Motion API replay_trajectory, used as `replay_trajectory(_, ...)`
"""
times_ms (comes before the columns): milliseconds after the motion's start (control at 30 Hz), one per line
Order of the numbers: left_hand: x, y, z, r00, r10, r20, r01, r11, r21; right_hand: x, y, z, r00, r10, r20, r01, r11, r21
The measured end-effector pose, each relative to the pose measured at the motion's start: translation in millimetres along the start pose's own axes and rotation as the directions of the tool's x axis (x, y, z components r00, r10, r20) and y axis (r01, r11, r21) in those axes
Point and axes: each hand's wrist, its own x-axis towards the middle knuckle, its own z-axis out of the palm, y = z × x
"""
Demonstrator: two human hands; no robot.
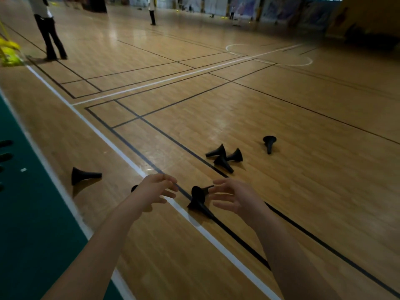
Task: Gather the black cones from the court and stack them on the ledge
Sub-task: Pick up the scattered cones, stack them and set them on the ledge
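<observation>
Several black cones lie tipped over on the wooden court. Two of them [198, 200] lie together on the white and black lines between my hands. My right hand [232, 197] hovers just right of this pair, fingers spread and relaxed, fingertips close to the upper cone's narrow end. My left hand [157, 188] is stretched out left of the pair, fingers loosely bent, holding nothing. It partly hides another cone [134, 188]. One cone [83, 176] lies alone at the left. A cluster of three [224, 158] lies farther ahead, and a single cone [269, 142] beyond it.
A green strip [26, 213] runs along the left edge of the court. A person [48, 29] stands at the far left beside yellow objects [9, 53]. Another person [152, 10] stands far back. No ledge is in view.
</observation>
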Motion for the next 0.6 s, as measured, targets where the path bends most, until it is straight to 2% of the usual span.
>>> replay_trajectory(333,97,23,-4,0.988,-0.026,0.153,0.020,0.999,0.039,78,-23,-7,0.996,0.013,-0.092,-0.008,0.999,0.051)
replay_trajectory(600,193,40,27,0.983,-0.081,0.164,0.066,0.994,0.092,161,-42,-44,0.987,0.077,-0.141,-0.070,0.996,0.056)
